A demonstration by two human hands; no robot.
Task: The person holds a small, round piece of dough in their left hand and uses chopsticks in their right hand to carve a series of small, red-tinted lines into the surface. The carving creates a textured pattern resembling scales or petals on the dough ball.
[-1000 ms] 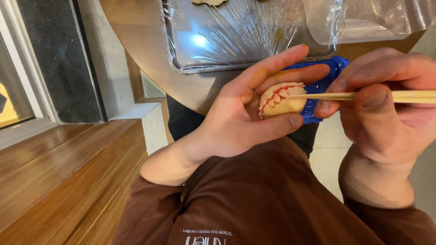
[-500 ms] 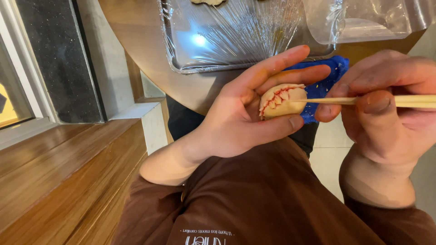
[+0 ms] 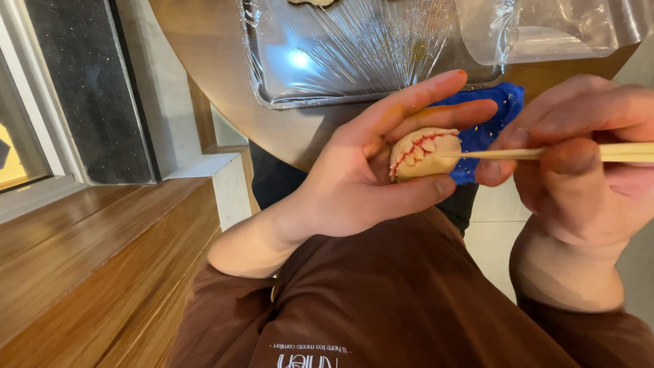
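Observation:
My left hand (image 3: 371, 174) cradles a pale dumpling (image 3: 424, 152) between thumb and fingers; its open seam shows reddish filling between pleats. My right hand (image 3: 579, 170) grips wooden chopsticks (image 3: 545, 153) that point left, with the tips touching the dumpling's right side. Behind the dumpling lies a blue cloth (image 3: 487, 129) at the table's edge. My brown sleeves and shirt fill the bottom of the view.
A metal tray (image 3: 327, 95) covered in crinkled plastic wrap sits on the round wooden table (image 3: 204, 61) just beyond my hands. A clear plastic-wrapped container (image 3: 545, 27) stands at the upper right. Wooden flooring (image 3: 88, 266) and a dark window frame (image 3: 82, 88) lie to the left.
Both hands have stayed almost still; the chopstick tips remain against the dumpling, with only slight shifts of my fingers.

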